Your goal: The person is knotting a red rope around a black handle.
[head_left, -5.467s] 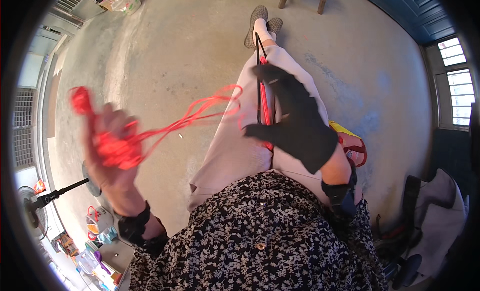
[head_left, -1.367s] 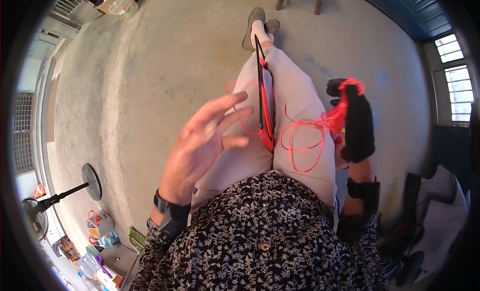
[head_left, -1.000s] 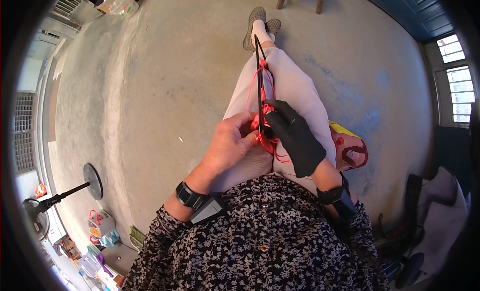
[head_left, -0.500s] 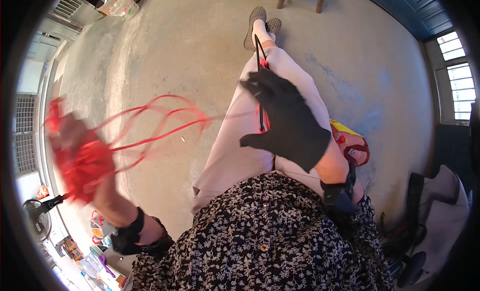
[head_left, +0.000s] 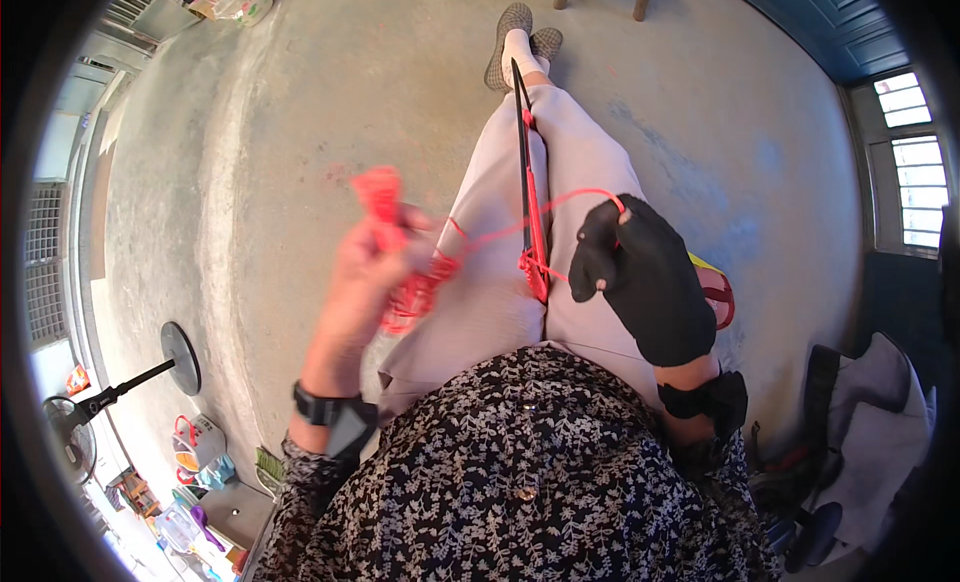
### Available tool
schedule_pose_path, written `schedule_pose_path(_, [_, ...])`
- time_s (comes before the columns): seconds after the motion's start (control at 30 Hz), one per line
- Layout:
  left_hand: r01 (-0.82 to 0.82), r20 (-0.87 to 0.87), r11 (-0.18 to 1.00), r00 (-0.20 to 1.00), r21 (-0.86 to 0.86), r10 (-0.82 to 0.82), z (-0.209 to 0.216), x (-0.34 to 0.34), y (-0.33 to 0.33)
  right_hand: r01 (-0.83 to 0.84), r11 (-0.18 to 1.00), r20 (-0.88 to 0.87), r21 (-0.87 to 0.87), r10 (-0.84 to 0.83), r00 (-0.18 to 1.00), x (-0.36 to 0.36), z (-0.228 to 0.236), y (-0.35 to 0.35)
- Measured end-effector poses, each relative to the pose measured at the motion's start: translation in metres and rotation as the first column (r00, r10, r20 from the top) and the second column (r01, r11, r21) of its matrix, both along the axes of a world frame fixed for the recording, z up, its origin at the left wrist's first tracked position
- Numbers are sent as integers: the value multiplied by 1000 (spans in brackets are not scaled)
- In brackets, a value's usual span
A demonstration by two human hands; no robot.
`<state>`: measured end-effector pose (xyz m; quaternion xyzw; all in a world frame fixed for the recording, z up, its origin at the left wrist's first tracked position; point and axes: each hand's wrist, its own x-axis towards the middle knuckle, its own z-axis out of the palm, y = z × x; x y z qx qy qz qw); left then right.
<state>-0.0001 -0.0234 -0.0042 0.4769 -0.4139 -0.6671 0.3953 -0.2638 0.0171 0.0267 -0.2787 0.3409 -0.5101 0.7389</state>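
Note:
My bare left hand (head_left: 372,272), smeared by motion, is closed round a bundle of red cord (head_left: 425,294) above my left thigh. A red tuft sticks out past its fingers. My right hand (head_left: 655,287) wears a black glove with some fingertips bare. Its fingers are curled in over my right thigh, and a red strand (head_left: 575,194) runs from the bundle to them. Between my legs lies a narrow black frame (head_left: 522,132) of two thin bars meeting at the far end. Red cord is wound thickly along its near part (head_left: 537,257), where another strand leads toward the glove.
A pedestal fan (head_left: 130,382) stands on the concrete floor at left, near a white bucket (head_left: 205,442) of odds and ends. A red-and-yellow bag (head_left: 715,292) sits beside my right leg. Grey fabric (head_left: 880,442) lies at lower right; wooden stool legs (head_left: 640,2) show at the far edge.
My left hand has swung in from the far left to my lap with the red bundle. The gloved hand has moved right, away from the frame, and its fingers have curled in.

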Motion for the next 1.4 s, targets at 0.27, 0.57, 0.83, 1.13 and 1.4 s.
schedule_pose_path(0.27, [231,647,945,762,-233,-26,-14,-73,19,109,986,-104,124,-96,990,2,10,32])
schedule_pose_path(0.57, [71,170,978,985,-195,-38,-11,-40,11,107,891,-799,-441,-445,404,-28,-31,-4])
schedule_pose_path(0.83, [677,861,592,505,-437,59,-16,-40,0,-354,894,-961,-276,-256,105,8,-57,-6])
schedule_pose_path(1.13, [388,595,814,801,-433,-65,-1,-39,-11,32,938,-620,-346,-254,743,-42,-43,-10])
schedule_pose_path(1.4, [474,-734,869,640,142,-229,20,-69,10,201,945,341,-259,-105,934,-39,29,19])
